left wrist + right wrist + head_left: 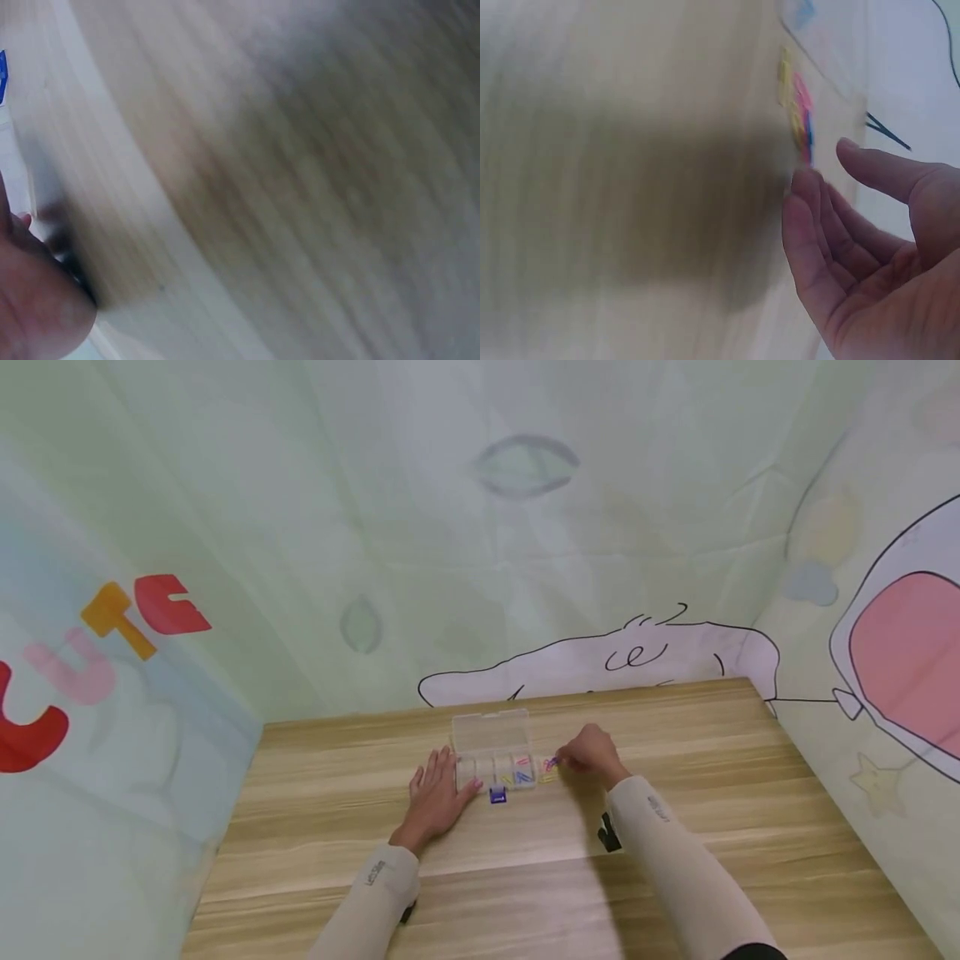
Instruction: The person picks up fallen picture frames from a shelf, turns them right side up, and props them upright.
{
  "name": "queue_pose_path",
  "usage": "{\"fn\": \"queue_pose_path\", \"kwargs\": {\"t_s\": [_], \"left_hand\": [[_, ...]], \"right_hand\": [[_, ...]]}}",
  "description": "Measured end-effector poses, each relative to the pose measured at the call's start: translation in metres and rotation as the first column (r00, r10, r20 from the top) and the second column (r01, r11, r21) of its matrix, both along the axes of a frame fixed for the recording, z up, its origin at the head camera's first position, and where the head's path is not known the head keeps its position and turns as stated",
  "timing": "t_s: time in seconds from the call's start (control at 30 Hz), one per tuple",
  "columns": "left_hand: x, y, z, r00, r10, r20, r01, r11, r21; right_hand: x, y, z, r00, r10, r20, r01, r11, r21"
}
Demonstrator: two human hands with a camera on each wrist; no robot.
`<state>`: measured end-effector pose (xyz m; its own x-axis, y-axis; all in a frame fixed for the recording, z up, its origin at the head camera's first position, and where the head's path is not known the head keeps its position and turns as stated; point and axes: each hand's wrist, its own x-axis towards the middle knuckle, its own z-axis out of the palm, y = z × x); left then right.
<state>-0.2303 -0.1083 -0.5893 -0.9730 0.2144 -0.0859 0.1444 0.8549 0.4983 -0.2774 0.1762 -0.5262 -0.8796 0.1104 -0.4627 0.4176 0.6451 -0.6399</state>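
A clear plastic compartment box (467, 770) lies on the table, its lid (491, 733) raised at the back. Small pink, blue and yellow slim pieces (522, 770), shaped like paper clips, sit in its right-hand compartments. My left hand (437, 795) rests along the box's left side, fingers extended and thumb at the front edge. Beside the box's right end lies a small pile of pink, yellow and purple slim pieces (549, 767). The fingertips of my right hand (592, 752) are right at that pile. In the right wrist view, the thumb stands apart from the bent fingers.
A blue-purple tag (498, 794) shows at the box's front edge. The wood-grain table (525, 893) reaches back to a printed cloth (420, 527), which also hangs at both sides.
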Motion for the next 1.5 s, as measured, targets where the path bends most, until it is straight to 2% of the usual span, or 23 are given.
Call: {"fn": "queue_pose_path", "kwargs": {"t_s": [0.27,0.4,0.8,0.97,1.23,1.5], "left_hand": [[-0.001,0.0,-0.002,1.0,-0.004,0.004,0.004,1.0,-0.008],[-0.001,0.0,-0.001,1.0,0.0,0.0,0.0,1.0,-0.013],[0.002,-0.001,0.004,1.0,-0.008,-0.009,0.008,1.0,0.005],[0.002,-0.001,0.003,1.0,-0.005,-0.007,0.005,1.0,0.01],[0.001,-0.002,0.0,1.0,0.001,-0.014,-0.001,1.0,0.008],[0.0,-0.001,-0.001,1.0,-0.007,-0.014,0.007,1.0,0.007]], "right_hand": [[0.005,-0.015,-0.007,1.0,-0.008,-0.004,0.009,0.988,0.155],[0.006,-0.017,-0.006,1.0,-0.019,-0.008,0.02,0.983,0.183],[0.002,-0.006,-0.015,0.998,-0.055,-0.01,0.055,0.997,0.062],[0.0,-0.001,-0.017,0.997,-0.07,0.014,0.069,0.998,0.009],[-0.002,0.002,-0.016,0.996,-0.067,0.063,0.067,0.998,0.009],[0.0,0.004,-0.01,0.996,-0.073,0.051,0.072,0.997,0.024]]}}
